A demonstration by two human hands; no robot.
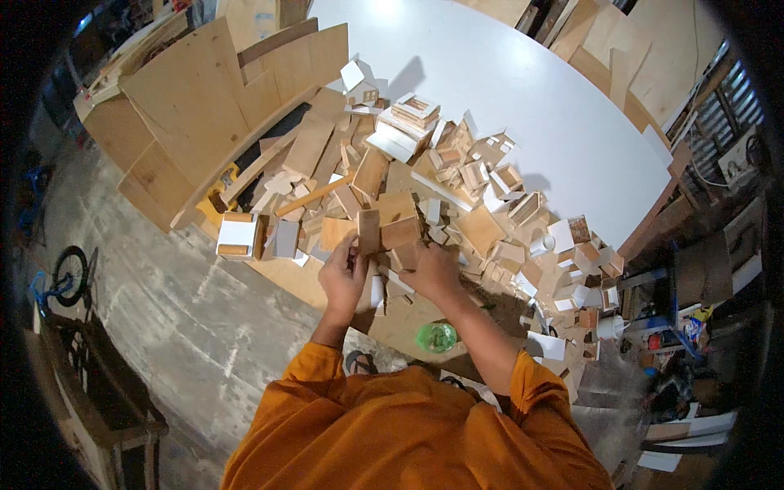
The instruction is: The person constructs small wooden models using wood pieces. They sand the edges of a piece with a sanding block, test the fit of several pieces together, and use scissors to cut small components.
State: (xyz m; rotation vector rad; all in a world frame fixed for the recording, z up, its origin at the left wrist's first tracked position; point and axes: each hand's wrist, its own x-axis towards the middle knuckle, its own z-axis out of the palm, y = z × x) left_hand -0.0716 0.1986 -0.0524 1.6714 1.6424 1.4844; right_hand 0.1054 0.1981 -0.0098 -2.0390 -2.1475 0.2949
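Note:
Over the near edge of a cluttered worktable, my left hand (341,282) is closed on a small upright wooden block (369,231). Fingers of my right hand (433,273) pinch a flat rectangular wood piece (400,233), whose left end meets the block; whether the two are joined I cannot tell. Loose wood offcuts surround both hands, among them a pale board (336,232) just beyond the left one. Closer to my body sits a green translucent bowl (437,336) with small contents I cannot make out.
Small wooden model houses (360,84) and a stacked white-and-wood model (403,126) stand farther back. Another white-and-wood model (238,235) sits left. A yellow-handled saw (217,194) lies beside plywood sheets (192,90). White cups (542,243) stand right, before a large white panel (523,73).

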